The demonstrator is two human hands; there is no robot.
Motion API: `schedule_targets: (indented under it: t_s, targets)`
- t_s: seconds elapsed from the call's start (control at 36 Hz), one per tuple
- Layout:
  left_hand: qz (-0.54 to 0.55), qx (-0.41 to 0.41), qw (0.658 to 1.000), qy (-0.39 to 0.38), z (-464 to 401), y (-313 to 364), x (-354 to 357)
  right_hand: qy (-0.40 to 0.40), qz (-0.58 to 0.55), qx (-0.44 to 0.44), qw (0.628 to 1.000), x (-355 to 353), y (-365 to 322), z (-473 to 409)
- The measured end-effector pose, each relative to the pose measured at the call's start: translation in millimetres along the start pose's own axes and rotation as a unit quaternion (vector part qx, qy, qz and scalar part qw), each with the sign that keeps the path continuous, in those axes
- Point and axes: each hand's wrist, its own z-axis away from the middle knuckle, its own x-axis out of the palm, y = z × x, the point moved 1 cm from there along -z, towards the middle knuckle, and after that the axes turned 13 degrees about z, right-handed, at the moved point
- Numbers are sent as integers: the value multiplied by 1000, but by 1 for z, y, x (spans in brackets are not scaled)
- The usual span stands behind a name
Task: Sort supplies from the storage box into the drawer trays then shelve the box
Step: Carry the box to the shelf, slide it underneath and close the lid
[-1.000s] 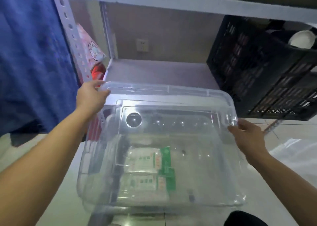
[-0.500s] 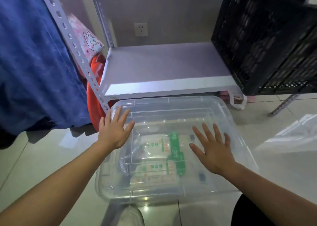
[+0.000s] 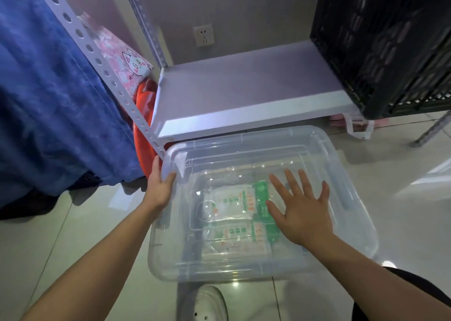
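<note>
Left hand grips box, right hand spread flat.

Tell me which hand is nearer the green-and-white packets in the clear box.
Right. The right hand is spread open directly above the packets, over their green edge; the left hand holds the storage box at its far left corner, aside from them.

The storage box is clear plastic — the packets inside show white with green bands and reddish print. The cloth is mottled deep blue, the fabric pink with a white cat face, the bag orange-red, the crate black lattice.
</note>
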Motion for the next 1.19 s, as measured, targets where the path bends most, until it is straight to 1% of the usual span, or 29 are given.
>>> schedule_targets:
  t_s: [0.03, 0.06, 0.08, 0.11, 0.14, 0.25, 0.33, 0.44, 0.56, 0.69, 0.78, 0.81, 0.86, 0.92, 0.97, 1.03, 1.06, 1.11, 1.17, 1.19]
  targets:
    - [51, -75, 996, 11, 0, -2, -2, 0, 0, 1, 1000, 0, 0, 0]
    - [97, -152, 984, 0, 0, -4, -4, -2, 2, 0, 1000, 0, 0, 0]
    - [124, -217, 968, -28, 0, -5, -6, -2, 3, 0, 1000, 0, 1, 1]
    - [127, -262, 955, -59, 0, -4, -10, 0, 4, 0, 1000, 1, 1, 1]
    - [108, -286, 948, -86, -1, -1, -16, 3, 4, 1, 1000, 1, 1, 1]
    - [-25, -288, 942, -173, -20, 20, -46, 8, 14, 0, 1000, 1, 0, 2]
    - [-71, -287, 933, -206, -27, 36, -56, 16, 18, 3, 1000, 2, 1, 2]
    - [-95, -310, 922, -210, -24, 49, -47, 19, 27, 5, 999, 2, 1, 1]
    - [-103, -320, 925, -179, -20, 56, -42, 12, 38, 3, 999, 1, 1, 1]
    - [-207, -249, 938, -126, -11, 71, -27, 10, 42, 6, 999, 1, 0, 2]
    - [-251, -231, 932, -124, -4, 76, -16, 9, 40, 7, 999, 2, 0, 1]
    - [-289, -211, 925, -133, -1, 77, -10, 10, 39, 9, 999, 2, -1, 1]
    - [-384, -131, 904, -136, 4, 76, 6, 13, 37, 14, 999, 3, -1, 1]
    - [-427, -15, 898, -108, 16, 82, 29, 17, 33, 17, 999, 2, -2, 2]
    - [-408, 99, 901, -109, 30, 90, 57, 18, 28, 16, 999, 0, -3, 3]
    - [-373, 169, 901, -143, 47, 94, 88, 21, 21, 18, 999, -3, -4, 4]
    - [-370, 195, 894, -160, 57, 94, 104, 25, 17, 21, 999, -4, -4, 5]
    - [-375, 227, 878, -191, 75, 88, 134, 26, 8, 24, 999, -8, -4, 6]
    - [-373, 218, 877, -212, 88, 75, 153, 20, -8, 21, 1000, -10, -4, 6]
    - [-374, 216, 877, -210, 91, 69, 159, 16, -18, 24, 999, -11, -3, 6]
